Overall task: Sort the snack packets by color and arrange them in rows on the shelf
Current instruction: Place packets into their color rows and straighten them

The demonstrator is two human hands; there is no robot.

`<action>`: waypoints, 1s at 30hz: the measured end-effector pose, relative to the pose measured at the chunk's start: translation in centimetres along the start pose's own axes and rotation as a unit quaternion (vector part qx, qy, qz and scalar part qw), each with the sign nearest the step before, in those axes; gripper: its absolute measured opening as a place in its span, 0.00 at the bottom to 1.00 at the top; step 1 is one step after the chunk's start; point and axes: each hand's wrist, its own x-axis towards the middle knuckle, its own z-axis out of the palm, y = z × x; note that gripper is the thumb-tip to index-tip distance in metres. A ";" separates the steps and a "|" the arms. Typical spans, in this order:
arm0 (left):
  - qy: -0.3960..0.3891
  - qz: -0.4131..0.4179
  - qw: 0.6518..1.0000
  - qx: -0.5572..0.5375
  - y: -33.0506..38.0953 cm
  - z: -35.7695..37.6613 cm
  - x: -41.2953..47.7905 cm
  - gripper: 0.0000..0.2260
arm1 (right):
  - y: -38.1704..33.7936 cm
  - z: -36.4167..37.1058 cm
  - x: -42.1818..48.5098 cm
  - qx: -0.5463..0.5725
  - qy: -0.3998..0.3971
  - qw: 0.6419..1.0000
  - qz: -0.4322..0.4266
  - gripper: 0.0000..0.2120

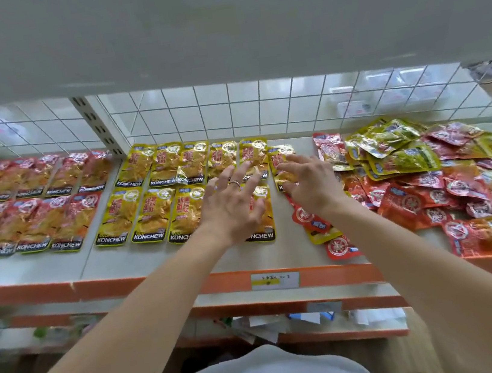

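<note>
Both hands, left hand (pixel 234 200) and right hand (pixel 310 180), spread flat over yellow packets (pixel 144 213).

Head camera looks down, close over shelf (pixel 142 264).

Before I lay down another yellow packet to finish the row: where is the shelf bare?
Bare shelf runs along the orange front edge and beneath the right hand, between the yellow rows and the unsorted pile. The right end is crowded with that pile; the red rows fill the left.
</note>
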 end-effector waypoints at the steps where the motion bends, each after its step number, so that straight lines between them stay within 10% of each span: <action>1: -0.009 -0.003 1.000 0.005 0.2 0.1 0.4 0.26 | 0.0 0.1 0.0 -0.009 -0.020 1.000 -0.003 0.20; 17: -0.074 -0.031 0.997 0.008 0.5 0.9 2.2 0.25 | -0.3 0.8 3.1 -0.093 -0.092 0.991 0.021 0.21; 30: 0.091 0.013 0.995 -0.028 1.6 3.3 -2.9 0.25 | -0.2 1.4 -0.9 -0.055 -0.064 0.996 0.007 0.20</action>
